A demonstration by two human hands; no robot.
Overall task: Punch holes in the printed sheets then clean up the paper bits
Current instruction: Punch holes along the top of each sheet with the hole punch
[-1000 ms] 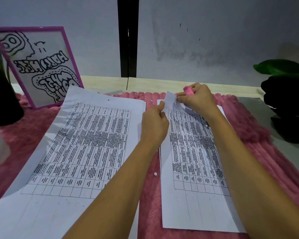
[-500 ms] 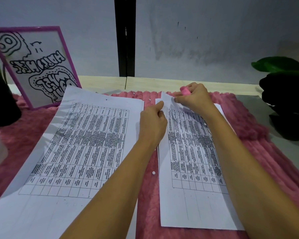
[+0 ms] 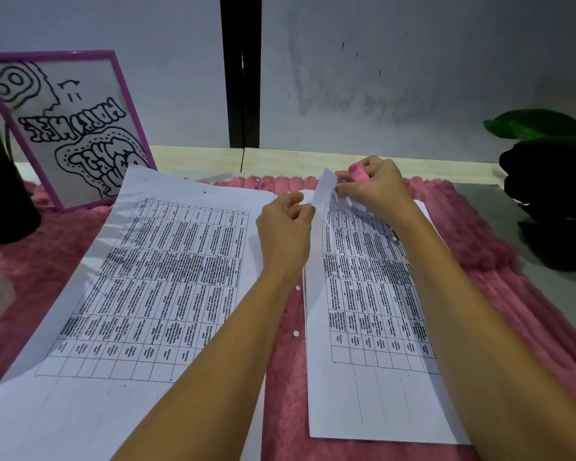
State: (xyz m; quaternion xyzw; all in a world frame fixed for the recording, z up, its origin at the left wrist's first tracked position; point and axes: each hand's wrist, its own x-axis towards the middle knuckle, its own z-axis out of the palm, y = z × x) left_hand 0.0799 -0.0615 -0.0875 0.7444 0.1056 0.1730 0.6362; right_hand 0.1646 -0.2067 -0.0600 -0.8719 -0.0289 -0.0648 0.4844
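Looks like the left hand [image 3: 285, 227] pinches the top edge of the right-hand sheets [image 3: 373, 327] to hold the lifted corner [image 3: 325, 186] taut for the small pink punch [image 3: 358, 173] the right hand [image 3: 378, 194] is curled round, with a couple of paper bits [image 3: 296, 333] sitting on the rug [image 3: 479, 261] just beside them.

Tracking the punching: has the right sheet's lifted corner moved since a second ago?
Yes: the lifted corner has risen slightly, its tip now above the pink mat's far edge.
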